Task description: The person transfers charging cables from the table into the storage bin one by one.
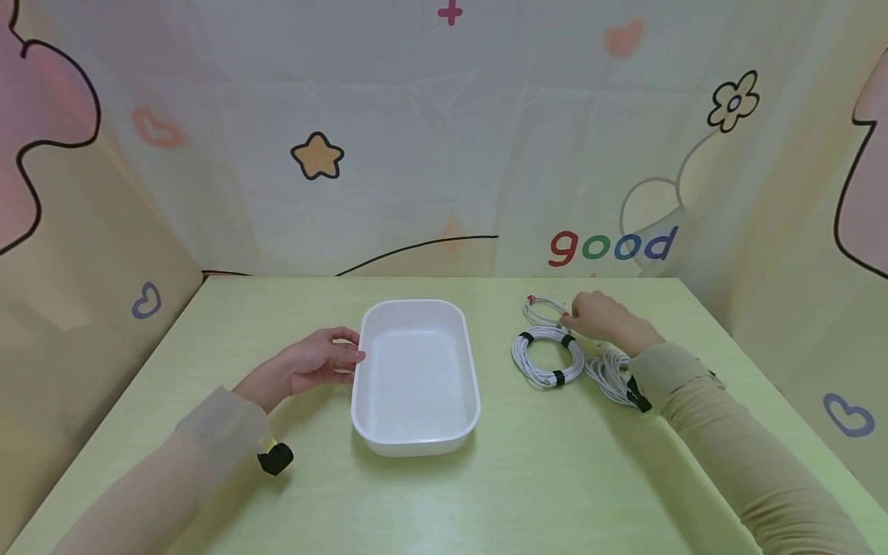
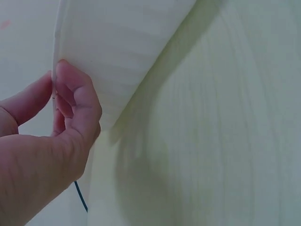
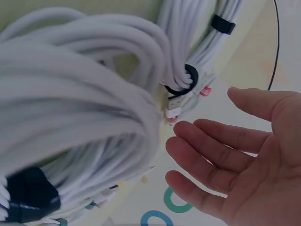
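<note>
A deep white plastic tray (image 1: 416, 378) stands on the table in the head view. Its left rim is pinched between the thumb and fingers of my left hand (image 1: 322, 358), seen close up in the left wrist view. On the right, my right hand (image 1: 610, 320) is above a small white cable coil (image 1: 530, 314) with red ties. The right wrist view shows its thumb and fingers apart, near a USB plug (image 3: 175, 101). A ring of white cable (image 1: 537, 378) with black straps lies nearer me, beside a looser white cable bundle (image 1: 610, 378) with a black strap.
The pale green table (image 1: 416, 501) has printed fabric walls (image 1: 388, 92) at the back and both sides. A black wrist-camera piece (image 1: 276, 459) hangs below the left cuff.
</note>
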The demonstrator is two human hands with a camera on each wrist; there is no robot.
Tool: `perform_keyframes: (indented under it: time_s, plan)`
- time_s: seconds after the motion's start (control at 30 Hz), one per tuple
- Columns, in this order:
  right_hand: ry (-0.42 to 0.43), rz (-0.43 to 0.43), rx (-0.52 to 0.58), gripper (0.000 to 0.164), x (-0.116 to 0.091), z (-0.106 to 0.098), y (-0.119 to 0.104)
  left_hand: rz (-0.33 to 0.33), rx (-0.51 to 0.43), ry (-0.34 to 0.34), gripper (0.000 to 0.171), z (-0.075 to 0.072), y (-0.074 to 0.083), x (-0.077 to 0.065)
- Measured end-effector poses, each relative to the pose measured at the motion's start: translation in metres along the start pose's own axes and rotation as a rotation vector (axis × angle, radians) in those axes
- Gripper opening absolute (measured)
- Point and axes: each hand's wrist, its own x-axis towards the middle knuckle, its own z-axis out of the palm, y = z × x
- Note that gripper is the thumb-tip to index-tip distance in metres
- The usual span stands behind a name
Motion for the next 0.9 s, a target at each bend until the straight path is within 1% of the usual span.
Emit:
perform_keyframes:
  time_s: [0.17,0.27,0.37,0.57,0.8,0.9]
  plan:
    - [-0.059,0.014,0.023,0.029,0.0,0.008,0.004,0.023,-0.034,-0.024,0.029,-0.003,-0.004,0.002]
    - [-0.079,0.017,0.041,0.027,0.0,0.013,0.007,0.038,-0.044,-0.042,0.029,-0.004,-0.006,0.002]
    - [-0.089,0.007,0.048,0.027,0.001,0.016,0.01,0.04,-0.055,-0.05,0.029,-0.005,-0.007,0.002]
    - [-0.077,-0.015,0.05,0.023,0.002,0.021,0.01,0.039,-0.072,-0.06,0.032,-0.005,-0.007,0.002]
    - [-0.044,-0.04,0.029,0.021,0.003,0.023,0.011,0.043,-0.054,-0.061,0.034,-0.006,-0.007,0.002]
    - [-0.03,-0.045,0.063,0.021,0.004,0.025,0.014,0.043,-0.049,-0.06,0.034,-0.006,-0.007,0.003]
